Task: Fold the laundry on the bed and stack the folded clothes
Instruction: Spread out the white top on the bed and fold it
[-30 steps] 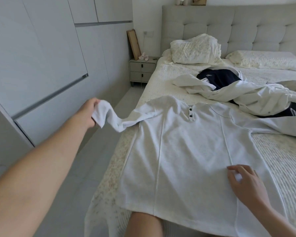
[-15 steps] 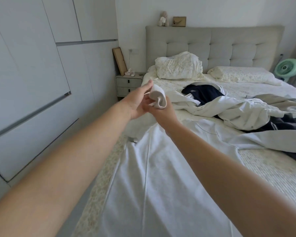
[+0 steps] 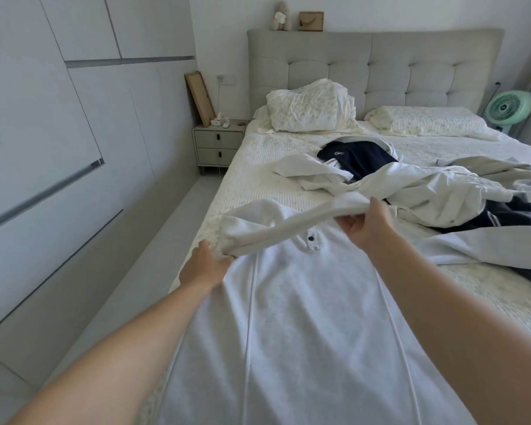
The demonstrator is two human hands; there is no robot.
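You are working on the white shirt (image 3: 304, 317), which is lying flat along the near part of the bed (image 3: 258, 167), filling the lower centre of the frame, its buttoned placket just above the middle; you are folding its sleeve (image 3: 288, 223) across the chest. Your left hand (image 3: 204, 266) is gripping the fold at the shoulder, left of centre, fingers curled into the cloth; your right hand (image 3: 367, 227) is pinching the cuff end, right of centre, lifted just above the collar. The fabric is looking soft, light and limp; it is sagging between your hands, so it is likely going to slump wherever you are not holding it. Judging by that, you are best taking it at seams and edges, such as shoulder, cuff and hem, and smoothing as you lay it down. The unfolded pile (image 3: 411, 185) of pale and dark clothes is waiting in the upper right, just beyond your right hand; no folded stack is showing yet.
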